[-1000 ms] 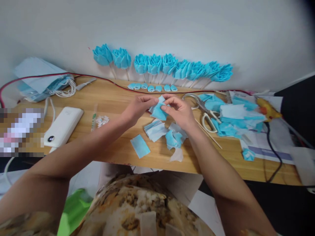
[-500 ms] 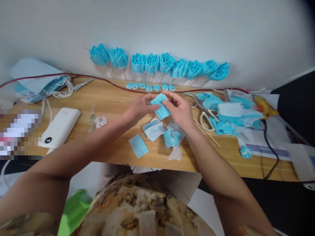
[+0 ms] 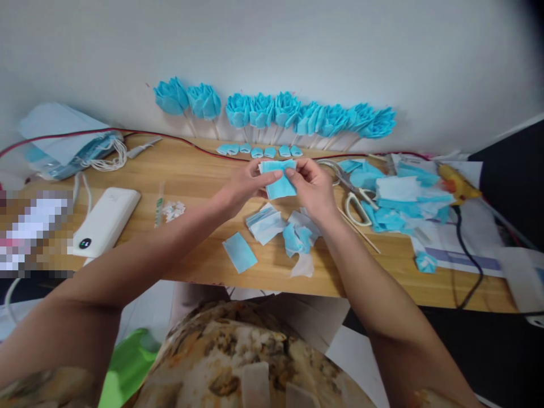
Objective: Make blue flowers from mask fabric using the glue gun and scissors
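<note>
A blue fabric piece with a pale edge along its top is held up between both hands over the desk. My left hand pinches its left side, thumb across the front. On the upper right, my right hand grips it with the thumb pressed on the face; the fingers behind are partly hidden. Just below the hands lie a stack of pale blue pieces and a crumpled blue scrap. A flat blue rectangle rests nearer the desk's front edge.
Several blue fabric flowers on sticks lean on the wall, behind a row of small folded pieces. To the right are scissors, blue scraps and a yellow glue gun. A white power bank lies left.
The blue piece has turned from a slanted position to nearly level, and a pale upper edge now shows. Both hands have shifted their hold slightly but stay in the same place.
</note>
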`<move>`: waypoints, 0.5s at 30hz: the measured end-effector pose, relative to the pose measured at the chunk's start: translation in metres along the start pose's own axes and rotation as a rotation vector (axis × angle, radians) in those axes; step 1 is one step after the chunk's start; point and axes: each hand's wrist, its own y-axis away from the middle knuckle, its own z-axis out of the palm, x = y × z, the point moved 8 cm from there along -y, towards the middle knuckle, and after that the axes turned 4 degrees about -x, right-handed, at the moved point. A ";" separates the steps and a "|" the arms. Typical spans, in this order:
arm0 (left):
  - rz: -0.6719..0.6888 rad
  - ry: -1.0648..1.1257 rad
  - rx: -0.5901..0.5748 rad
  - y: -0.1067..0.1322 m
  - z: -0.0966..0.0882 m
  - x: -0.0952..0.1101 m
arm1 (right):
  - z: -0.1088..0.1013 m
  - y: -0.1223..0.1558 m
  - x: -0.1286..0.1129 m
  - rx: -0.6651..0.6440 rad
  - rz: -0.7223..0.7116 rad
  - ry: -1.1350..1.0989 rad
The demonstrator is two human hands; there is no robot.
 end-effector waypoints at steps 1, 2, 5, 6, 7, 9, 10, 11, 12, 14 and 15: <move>-0.019 -0.016 0.000 0.000 0.001 -0.003 | 0.000 0.000 0.000 -0.001 -0.002 0.006; -0.027 -0.036 0.011 -0.001 0.001 -0.004 | 0.000 0.000 0.001 -0.008 -0.001 0.008; 0.007 -0.089 0.056 -0.003 -0.005 -0.002 | 0.003 -0.001 0.004 -0.075 0.042 -0.015; 0.029 -0.105 0.062 -0.003 -0.006 0.001 | 0.006 -0.001 0.006 -0.107 0.066 -0.022; 0.052 -0.121 0.058 -0.003 -0.007 0.004 | 0.008 -0.001 0.007 -0.135 0.087 -0.028; 0.096 -0.144 0.032 -0.002 -0.006 0.010 | 0.009 0.000 0.008 -0.161 0.107 -0.050; 0.114 -0.148 0.015 0.000 -0.006 0.013 | 0.009 0.000 0.008 -0.160 0.111 -0.072; 0.127 -0.152 0.001 0.001 -0.006 0.016 | 0.009 0.000 0.008 -0.154 0.117 -0.097; 0.133 -0.161 -0.011 0.003 -0.006 0.017 | 0.009 0.000 0.009 -0.146 0.128 -0.122; 0.135 -0.213 -0.015 0.005 -0.008 0.019 | 0.008 0.000 0.013 -0.132 0.176 -0.159; 0.142 -0.256 -0.007 0.005 -0.010 0.020 | 0.007 0.000 0.015 -0.127 0.206 -0.174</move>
